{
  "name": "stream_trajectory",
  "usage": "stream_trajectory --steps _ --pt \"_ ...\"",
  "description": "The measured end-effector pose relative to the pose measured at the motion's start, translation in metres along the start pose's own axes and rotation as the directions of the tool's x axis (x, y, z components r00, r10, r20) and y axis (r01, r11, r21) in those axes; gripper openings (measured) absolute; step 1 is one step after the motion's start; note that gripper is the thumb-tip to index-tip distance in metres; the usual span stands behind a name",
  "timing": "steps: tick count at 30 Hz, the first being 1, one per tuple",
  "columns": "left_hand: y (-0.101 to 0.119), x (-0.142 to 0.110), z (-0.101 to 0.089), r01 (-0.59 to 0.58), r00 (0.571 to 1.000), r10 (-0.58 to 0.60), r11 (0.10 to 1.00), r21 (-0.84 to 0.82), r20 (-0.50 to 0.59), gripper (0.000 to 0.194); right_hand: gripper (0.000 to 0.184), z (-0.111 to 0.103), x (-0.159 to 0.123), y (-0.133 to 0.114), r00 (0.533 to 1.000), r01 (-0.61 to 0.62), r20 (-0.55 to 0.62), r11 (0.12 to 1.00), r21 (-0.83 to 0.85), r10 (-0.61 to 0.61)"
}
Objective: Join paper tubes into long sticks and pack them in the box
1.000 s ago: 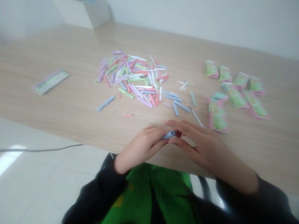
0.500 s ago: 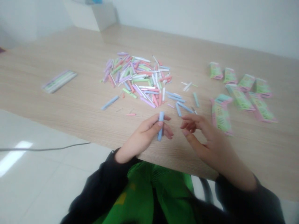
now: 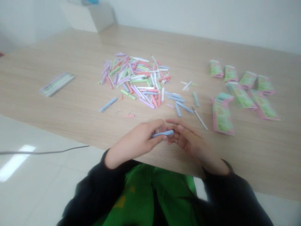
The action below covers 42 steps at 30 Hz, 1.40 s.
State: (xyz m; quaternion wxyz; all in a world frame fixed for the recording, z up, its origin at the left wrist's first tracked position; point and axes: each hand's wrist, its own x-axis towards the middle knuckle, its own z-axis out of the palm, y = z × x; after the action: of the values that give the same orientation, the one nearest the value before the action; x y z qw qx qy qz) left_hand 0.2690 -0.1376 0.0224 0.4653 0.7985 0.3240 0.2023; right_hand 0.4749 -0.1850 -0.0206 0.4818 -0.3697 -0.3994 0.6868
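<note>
A slim light-blue plastic stick point(image 3: 166, 133) lies nearly level in my left hand point(image 3: 143, 135), between the thumb and the curled fingers. Its left end is hidden in that hand. My right hand point(image 3: 188, 136) is up against the left one, palm turned inward. The right fingers are loosely stretched and slightly apart around the stick's right end; a firm grip does not show. Just beyond the hands lie several loose blue sticks point(image 3: 177, 99) and a thin whitish rod with a dark tip point(image 3: 199, 118).
A large heap of pastel sticks point(image 3: 138, 78) covers the table's middle. Several pink-and-green boxes point(image 3: 223, 117) lie at the right. A flat bundle of pale strips point(image 3: 57, 84) rests at the left. A white box point(image 3: 90, 15) stands at the back. The table's front edge is close to me.
My left hand has turned the blue stick from upright to nearly level. My right hand has moved left to meet it, uncovering the thin rod on the table.
</note>
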Motion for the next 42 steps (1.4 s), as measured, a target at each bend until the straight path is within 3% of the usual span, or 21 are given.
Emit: stream_trajectory --steps 8,15,24,29,35,42 --pt "0.008 0.005 -0.009 -0.064 0.994 0.085 0.960 0.272 -0.065 0.013 0.012 0.010 -0.005 -0.008 0.991 -0.125 0.049 0.989 0.076 0.122" --pt "0.014 0.007 -0.015 -0.027 0.994 0.056 0.961 0.274 -0.098 0.007 0.015 0.007 -0.007 -0.008 0.979 -0.193 0.110 0.952 0.236 0.171" --pt "0.014 0.009 -0.028 -0.024 0.994 0.048 0.973 0.230 -0.099 0.009 0.012 0.005 -0.009 -0.012 0.971 -0.237 0.065 0.946 0.221 0.229" --pt "0.013 0.015 -0.036 -0.022 1.000 0.025 0.966 0.257 -0.009 0.015 0.013 0.006 -0.009 -0.011 0.957 -0.290 0.101 0.920 0.263 0.273" --pt "0.017 0.021 -0.036 0.006 1.000 -0.010 0.960 0.279 0.015 0.018 0.012 0.006 -0.007 -0.011 0.955 -0.297 0.096 0.911 0.287 0.282" --pt "0.019 0.019 -0.039 0.006 1.000 -0.006 0.955 0.295 0.000 0.024 0.015 0.006 -0.005 -0.007 0.972 -0.230 -0.003 0.947 0.223 0.236"
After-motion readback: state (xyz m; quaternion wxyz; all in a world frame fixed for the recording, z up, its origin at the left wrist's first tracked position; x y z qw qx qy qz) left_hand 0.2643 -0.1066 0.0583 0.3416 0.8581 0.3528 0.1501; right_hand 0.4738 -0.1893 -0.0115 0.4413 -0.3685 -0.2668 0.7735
